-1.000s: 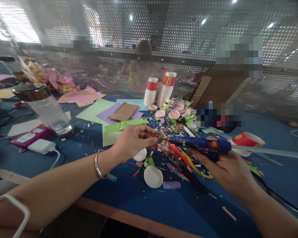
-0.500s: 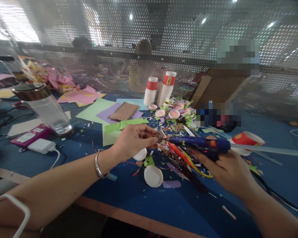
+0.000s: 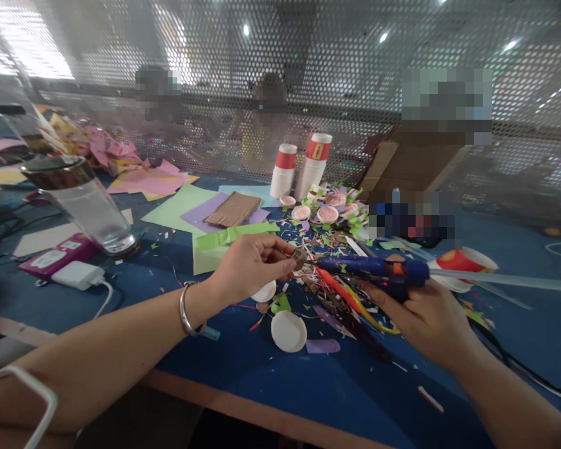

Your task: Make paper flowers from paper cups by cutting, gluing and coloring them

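Mostly, the glue gun point(image 3: 369, 269) is dark blue.

On the blue tabletop point(image 3: 243, 380), a lidded glass tumbler point(image 3: 96, 209) stands beside a purple power strip point(image 3: 47, 262) with a white charger point(image 3: 78, 275) against it. Pink paper point(image 3: 144, 180) lies farther back. Two stacks of paper cups point(image 3: 283, 181) stand near a perforated screen point(image 3: 327, 56), left of a cardboard box point(image 3: 411, 167).

Smooth plastic glue gun point(image 3: 350, 266), rough corrugated cardboard point(image 3: 234, 209), glossy metal bracelet point(image 3: 183, 309)
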A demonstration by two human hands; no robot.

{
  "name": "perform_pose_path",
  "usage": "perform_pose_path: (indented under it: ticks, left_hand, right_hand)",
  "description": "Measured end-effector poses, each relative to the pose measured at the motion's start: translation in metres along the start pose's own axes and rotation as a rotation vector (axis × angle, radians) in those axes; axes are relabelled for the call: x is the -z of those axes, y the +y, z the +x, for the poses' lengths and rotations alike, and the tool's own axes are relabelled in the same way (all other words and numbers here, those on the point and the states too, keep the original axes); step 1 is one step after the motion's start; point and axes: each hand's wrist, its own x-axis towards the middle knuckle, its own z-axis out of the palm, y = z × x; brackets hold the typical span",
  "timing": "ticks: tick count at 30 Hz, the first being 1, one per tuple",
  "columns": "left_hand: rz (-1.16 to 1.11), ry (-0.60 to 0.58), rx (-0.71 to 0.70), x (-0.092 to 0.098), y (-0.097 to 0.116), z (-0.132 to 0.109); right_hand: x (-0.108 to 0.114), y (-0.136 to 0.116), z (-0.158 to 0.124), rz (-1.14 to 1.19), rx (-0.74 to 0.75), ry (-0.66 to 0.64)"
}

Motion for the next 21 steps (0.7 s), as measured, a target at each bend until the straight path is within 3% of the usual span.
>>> perform_pose_path:
  ticks: [12, 16, 21]
  left_hand:
    - [-0.012, 0.020, -0.060, -0.003, 0.000, -0.001]
    - [-0.151, 0.045, -0.040, -0.001, -0.001, 0.003]
    - [-0.405, 0.078, 0.072, 0.000, -0.003, 0.011]
  right_hand:
    - [-0.003, 0.002, 0.001, -0.069, 0.094, 0.057]
    - [-0.003, 0.001, 0.005, -0.013, -0.039, 0.032]
    - [0.003, 0.007, 0.011, 0.055, -0.353, -0.010]
